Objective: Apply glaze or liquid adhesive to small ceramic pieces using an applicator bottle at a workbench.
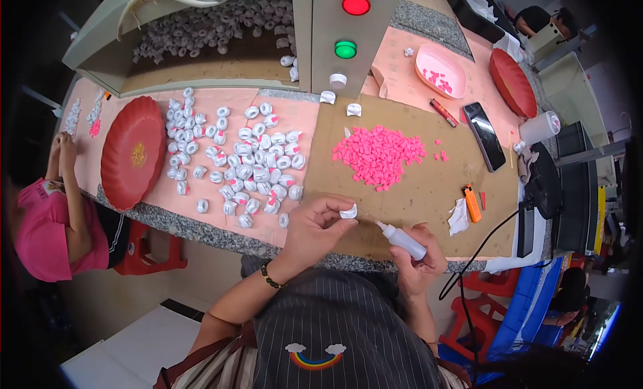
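Note:
Between its thumb and fingers my left hand (pixel 313 229) pinches a small white piece (pixel 348 213) with a curved edge. My right hand (pixel 420 262) is wrapped round a small translucent squeeze bottle (pixel 404 242), its thin needle tip slanting up and left close to the white piece. I cannot tell whether the tip touches it. Just beyond both hands, a heap of small bright pink pieces (pixel 379 156) lies on a brown board (pixel 321 168). Left of the heap, many white ring-like pieces (pixel 258 161) are spread over pink paper, several with pink bits on them.
A grey metal box (pixel 321 41) with red and green buttons stands at the back, its opening full of similar pieces. Red dishes (pixel 134 151), a pink tray (pixel 440 71), a phone (pixel 484 136) and an orange lighter (pixel 473 203) lie around. Another person (pixel 53 215) sits at the far left.

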Action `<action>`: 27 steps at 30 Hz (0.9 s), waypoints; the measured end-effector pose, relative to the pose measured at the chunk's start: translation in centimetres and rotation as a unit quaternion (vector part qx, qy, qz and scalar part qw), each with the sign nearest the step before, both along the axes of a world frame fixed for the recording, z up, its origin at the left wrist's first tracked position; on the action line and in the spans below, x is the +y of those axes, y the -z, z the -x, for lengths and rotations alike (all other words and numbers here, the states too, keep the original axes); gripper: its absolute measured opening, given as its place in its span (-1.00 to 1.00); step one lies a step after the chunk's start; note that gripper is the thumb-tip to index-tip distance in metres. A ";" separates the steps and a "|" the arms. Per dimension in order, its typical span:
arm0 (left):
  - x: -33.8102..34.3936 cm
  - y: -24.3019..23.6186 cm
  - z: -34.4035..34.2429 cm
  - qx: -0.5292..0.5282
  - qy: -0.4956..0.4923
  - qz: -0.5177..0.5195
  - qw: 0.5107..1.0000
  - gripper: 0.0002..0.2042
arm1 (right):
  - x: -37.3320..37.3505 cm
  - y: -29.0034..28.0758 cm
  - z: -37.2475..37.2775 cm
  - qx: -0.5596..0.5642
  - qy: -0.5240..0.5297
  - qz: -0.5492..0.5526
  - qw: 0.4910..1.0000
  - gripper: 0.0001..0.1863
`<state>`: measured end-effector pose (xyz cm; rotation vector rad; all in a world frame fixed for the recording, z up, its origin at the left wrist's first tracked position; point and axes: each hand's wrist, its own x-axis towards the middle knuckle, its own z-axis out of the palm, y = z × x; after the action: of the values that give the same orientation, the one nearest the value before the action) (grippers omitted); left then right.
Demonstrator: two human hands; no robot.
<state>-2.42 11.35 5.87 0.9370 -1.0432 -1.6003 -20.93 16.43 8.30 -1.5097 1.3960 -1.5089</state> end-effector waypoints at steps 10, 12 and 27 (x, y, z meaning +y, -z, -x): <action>0.1 0.3 0.3 -0.003 -0.002 0.016 1.000 -0.72 | -0.2 -0.2 -0.6 0.083 -0.001 0.071 0.994 -0.69; 0.1 0.1 0.4 -0.011 0.000 0.011 1.000 -0.72 | -0.2 -0.4 -0.8 0.086 -0.002 0.068 0.994 -0.69; 0.2 0.8 0.4 -0.032 -0.003 0.028 0.999 -0.72 | -0.2 -0.4 -0.7 0.113 -0.004 0.068 0.991 -0.72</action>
<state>-2.80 11.59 5.12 0.9579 -1.1229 -1.5383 -20.24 16.19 8.74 -1.8162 1.4341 -1.4919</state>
